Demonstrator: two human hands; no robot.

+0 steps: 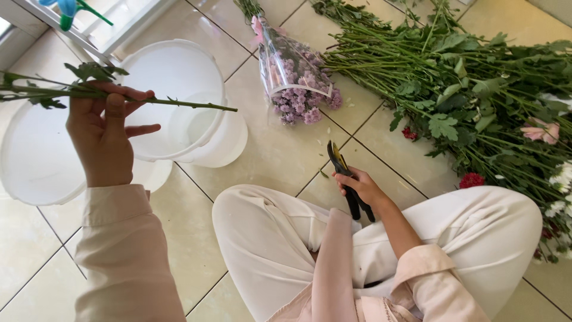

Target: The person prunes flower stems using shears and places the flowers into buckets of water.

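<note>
- Flower stem [179, 104]: held level in the left hand [102, 134], above the white buckets at the left edge of the tiled floor. The fingers are clamped around the leafy part; the bare lower end points right, out over the bucket rim. The bare section carries no leaves, so stripping and cutting of this stem appear done; it is not yet in a bucket.
- Pruning shears [348, 182]: gripped in the right hand [362, 186], which rests near the knee of the seated person's crossed legs. The fingers are closed on the black handles; the blades point up and away, and appear shut. The shears touch no stem.
- White buckets [179, 95]: several stand together on the floor [280, 161], just beyond the left hand. No flowers are visible inside them, so filling appears barely begun.
- Wrapped bunch [295, 80]: purple flowers in a clear sleeve lie on the floor, beyond the shears and unopened.
- Pile of green stems [453, 83]: a large heap with red, white and pink blooms [473, 179] lies along the right and far edges of the floor. Most stems keep their leaves; the bulk of the work appears to remain.
</note>
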